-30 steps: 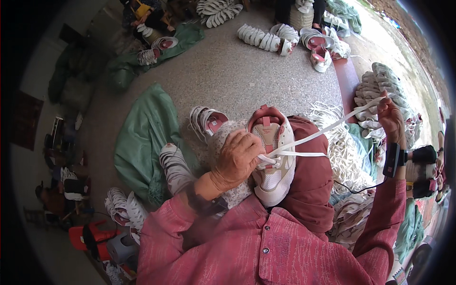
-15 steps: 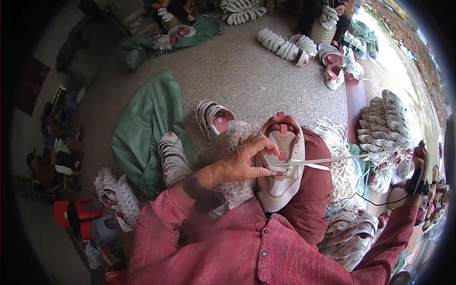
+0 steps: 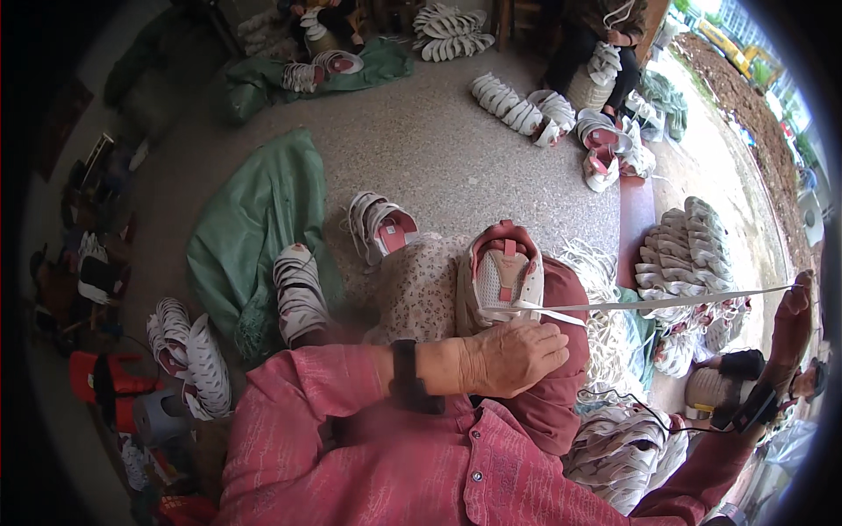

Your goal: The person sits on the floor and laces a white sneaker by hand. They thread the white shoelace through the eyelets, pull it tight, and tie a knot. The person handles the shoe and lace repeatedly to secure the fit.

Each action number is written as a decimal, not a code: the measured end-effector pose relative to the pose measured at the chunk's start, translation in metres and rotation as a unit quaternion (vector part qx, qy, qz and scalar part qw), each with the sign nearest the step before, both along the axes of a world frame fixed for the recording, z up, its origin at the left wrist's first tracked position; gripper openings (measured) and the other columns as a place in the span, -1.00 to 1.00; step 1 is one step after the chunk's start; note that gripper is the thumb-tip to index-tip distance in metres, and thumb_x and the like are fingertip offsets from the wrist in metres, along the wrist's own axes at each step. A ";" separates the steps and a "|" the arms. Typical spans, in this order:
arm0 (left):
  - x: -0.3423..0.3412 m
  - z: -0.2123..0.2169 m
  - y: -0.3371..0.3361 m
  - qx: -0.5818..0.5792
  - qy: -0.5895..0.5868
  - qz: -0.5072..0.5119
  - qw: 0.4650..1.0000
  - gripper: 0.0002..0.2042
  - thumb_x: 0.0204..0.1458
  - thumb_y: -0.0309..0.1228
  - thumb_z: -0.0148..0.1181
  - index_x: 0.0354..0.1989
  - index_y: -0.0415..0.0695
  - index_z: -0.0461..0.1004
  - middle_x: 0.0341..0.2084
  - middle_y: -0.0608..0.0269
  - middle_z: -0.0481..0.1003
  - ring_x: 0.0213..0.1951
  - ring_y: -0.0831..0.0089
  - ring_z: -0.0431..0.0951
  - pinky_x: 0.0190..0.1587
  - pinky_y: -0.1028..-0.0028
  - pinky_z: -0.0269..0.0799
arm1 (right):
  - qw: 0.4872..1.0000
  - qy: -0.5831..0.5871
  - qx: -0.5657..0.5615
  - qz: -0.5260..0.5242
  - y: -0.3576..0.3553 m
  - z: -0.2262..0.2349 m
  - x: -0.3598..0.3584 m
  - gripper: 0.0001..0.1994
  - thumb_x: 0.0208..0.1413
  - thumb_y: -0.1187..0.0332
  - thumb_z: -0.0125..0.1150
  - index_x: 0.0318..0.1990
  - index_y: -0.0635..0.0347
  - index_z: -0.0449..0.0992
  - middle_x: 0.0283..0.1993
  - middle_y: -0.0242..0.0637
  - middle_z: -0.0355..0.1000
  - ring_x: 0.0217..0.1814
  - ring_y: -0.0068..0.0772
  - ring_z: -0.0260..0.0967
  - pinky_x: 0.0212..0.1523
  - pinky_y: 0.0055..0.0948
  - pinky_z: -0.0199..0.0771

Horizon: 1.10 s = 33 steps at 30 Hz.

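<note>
A white shoe with a pink lining [image 3: 502, 279] lies on my lap, toe toward me. My left hand [image 3: 513, 355] presses down on its front part, fingers curled over it. A white lace [image 3: 675, 302] runs taut from the shoe's eyelets far out to the right. My right hand [image 3: 792, 317] holds the lace's end at arm's length, near the picture's right rim. A dark band sits on each of my wrists.
A heap of loose white laces [image 3: 605, 337] lies by my right knee. Stacked white shoes [image 3: 688, 254] sit to the right, more pairs [image 3: 517, 105] on the floor ahead. A green sack [image 3: 254, 219] lies left. Other people sit at the far edge.
My right hand has pulled the lace much farther out to the right, drawing it taut. My left hand dropped from pinching the lace to pressing flat on the shoe.
</note>
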<state>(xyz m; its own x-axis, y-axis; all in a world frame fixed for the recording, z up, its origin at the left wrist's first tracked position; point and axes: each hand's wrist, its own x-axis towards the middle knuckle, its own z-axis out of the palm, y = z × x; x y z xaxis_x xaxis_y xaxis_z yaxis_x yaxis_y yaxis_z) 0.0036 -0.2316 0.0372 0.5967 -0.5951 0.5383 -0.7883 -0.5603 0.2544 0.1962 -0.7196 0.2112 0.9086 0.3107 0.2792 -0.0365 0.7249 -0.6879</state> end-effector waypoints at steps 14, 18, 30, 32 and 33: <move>-0.046 0.076 0.065 -0.341 0.542 -0.226 0.734 -0.70 0.21 -0.46 0.15 0.09 -0.28 0.47 -0.31 0.10 0.58 -0.32 0.44 0.55 -0.15 0.43 0.44 | 0.958 0.181 0.027 -0.219 -0.094 -0.186 0.057 -0.87 0.30 0.55 0.06 -0.07 0.44 0.38 -0.15 -0.10 0.46 -0.13 -0.29 0.49 0.25 -0.20 0.49; -0.076 0.034 0.152 -0.703 0.315 0.027 0.637 -0.57 0.27 -0.46 0.12 0.29 -0.29 0.32 -0.26 0.14 0.54 -0.27 0.49 0.54 -0.10 0.52 0.47 | 0.902 0.327 -0.063 -0.276 -0.071 -0.287 0.054 -0.86 0.31 0.36 0.18 -0.33 0.07 0.40 -0.61 -0.56 0.17 -0.63 -0.63 0.09 -0.56 -0.60 0.23; -0.056 -0.001 0.145 -0.148 0.233 0.366 0.889 -0.78 0.09 -0.47 0.26 -0.08 -0.19 0.58 -0.35 0.11 0.59 -0.30 0.16 0.59 -0.22 0.33 0.48 | 0.869 -0.033 -0.493 -0.012 0.283 -0.182 -0.054 -0.78 0.39 0.30 0.04 -0.13 0.31 0.49 -0.35 -0.34 0.51 -0.61 -0.64 0.33 -0.60 -0.62 0.30; -0.024 0.018 0.106 -0.141 0.168 0.250 0.943 -0.87 0.09 -0.50 0.26 -0.19 -0.19 0.58 -0.35 0.13 0.56 -0.27 0.18 0.57 -0.18 0.33 0.46 | 0.850 -0.052 -0.515 0.099 0.306 -0.177 -0.072 -0.81 0.38 0.34 0.03 -0.12 0.29 0.49 -0.36 -0.36 0.50 -0.59 -0.65 0.33 -0.57 -0.62 0.32; -0.010 0.018 0.091 -0.140 0.134 0.199 0.961 -0.91 0.07 -0.54 0.28 -0.25 -0.20 0.58 -0.36 0.14 0.53 -0.26 0.23 0.56 -0.15 0.35 0.44 | 0.826 -0.068 -0.540 0.147 0.314 -0.171 -0.081 -0.82 0.38 0.36 0.02 -0.13 0.29 0.49 -0.35 -0.36 0.50 -0.58 -0.64 0.33 -0.54 -0.61 0.34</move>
<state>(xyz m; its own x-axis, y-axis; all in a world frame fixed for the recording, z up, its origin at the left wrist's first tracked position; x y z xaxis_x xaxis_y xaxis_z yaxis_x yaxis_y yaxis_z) -0.0062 -0.1402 0.0547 0.8861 -0.1449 0.4402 -0.4114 -0.6833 0.6032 0.1157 -0.4058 0.0407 0.7324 0.6472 -0.2115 0.0296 -0.3406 -0.9397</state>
